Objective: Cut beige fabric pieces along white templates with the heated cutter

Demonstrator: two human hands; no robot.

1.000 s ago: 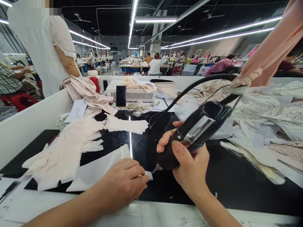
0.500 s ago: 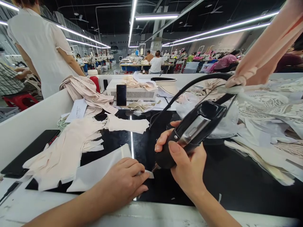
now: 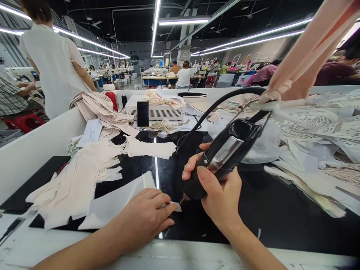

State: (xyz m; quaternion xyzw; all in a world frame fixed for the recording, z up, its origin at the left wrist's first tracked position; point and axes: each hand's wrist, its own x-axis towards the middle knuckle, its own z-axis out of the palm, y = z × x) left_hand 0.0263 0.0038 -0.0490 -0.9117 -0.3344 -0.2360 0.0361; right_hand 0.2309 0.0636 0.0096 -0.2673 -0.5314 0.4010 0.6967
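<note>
My right hand [image 3: 218,191] is closed round a black corded cutting tool [image 3: 225,152] with a metal plate on its side, its tip pointing down at the glossy black table [image 3: 267,213]. The tip touches a small pale fabric piece [image 3: 173,205]. My left hand [image 3: 143,219] lies on that piece, fingers curled and pinching its edge. The tool's black cable [image 3: 225,101] arcs up and back. A white sheet [image 3: 112,204] lies under and left of my left hand.
Pale fabric strips [image 3: 75,180] are piled at left, lace cut-outs [image 3: 323,138] at right. A white box [image 3: 156,108] with a phone [image 3: 143,113] leaning on it stands at the back. A person in white [image 3: 56,67] stands at far left; pink cloth [image 3: 306,56] hangs at upper right.
My right hand has shifted the tool slightly left and down, bringing its tip onto the small fabric piece. My left hand has barely moved.
</note>
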